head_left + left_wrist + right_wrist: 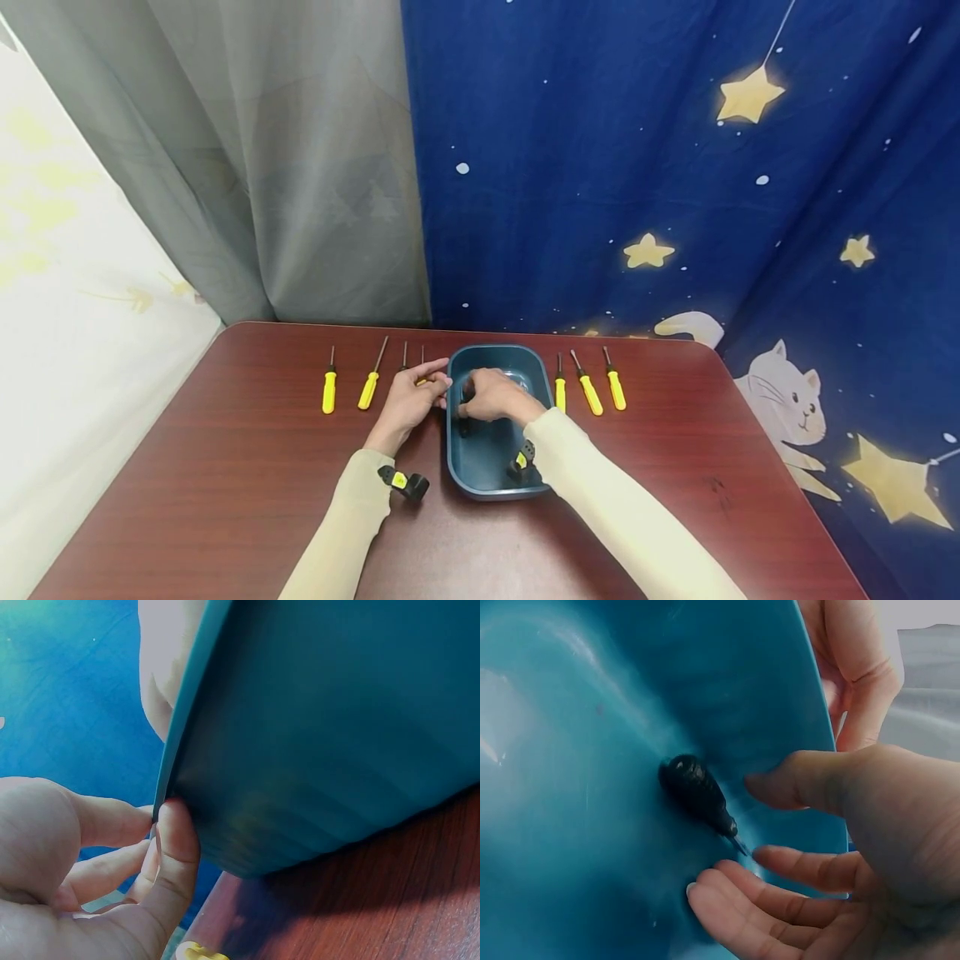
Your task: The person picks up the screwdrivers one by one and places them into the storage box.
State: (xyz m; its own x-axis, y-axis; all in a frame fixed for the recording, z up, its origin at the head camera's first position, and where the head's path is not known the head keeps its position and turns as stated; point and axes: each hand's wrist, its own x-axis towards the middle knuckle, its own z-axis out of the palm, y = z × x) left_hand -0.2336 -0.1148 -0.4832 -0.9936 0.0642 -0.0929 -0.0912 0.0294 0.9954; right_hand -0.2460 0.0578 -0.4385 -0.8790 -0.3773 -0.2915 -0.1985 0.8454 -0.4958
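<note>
A deep blue plastic bin [498,495] stands on the table. At its left side my left hand [408,406] pinches the rim; the left wrist view shows thumb and fingertips meeting at the edge of the bin wall [315,735]. My right hand [493,394] reaches down inside the bin. A small screwdriver [696,791] with a black handle and a short metal shaft lies on the bin floor near the left wall. In the right wrist view, my right thumb and fingers [802,784] are spread around its shaft end, with gaps showing between them and the handle.
Yellow-handled screwdrivers lie in a row on both sides of the bin: one at far left [329,392], another beside it [368,390], more partly behind my left hand, and three at right, including the outermost screwdriver [616,390]. Curtains [525,208] hang behind the table [187,467].
</note>
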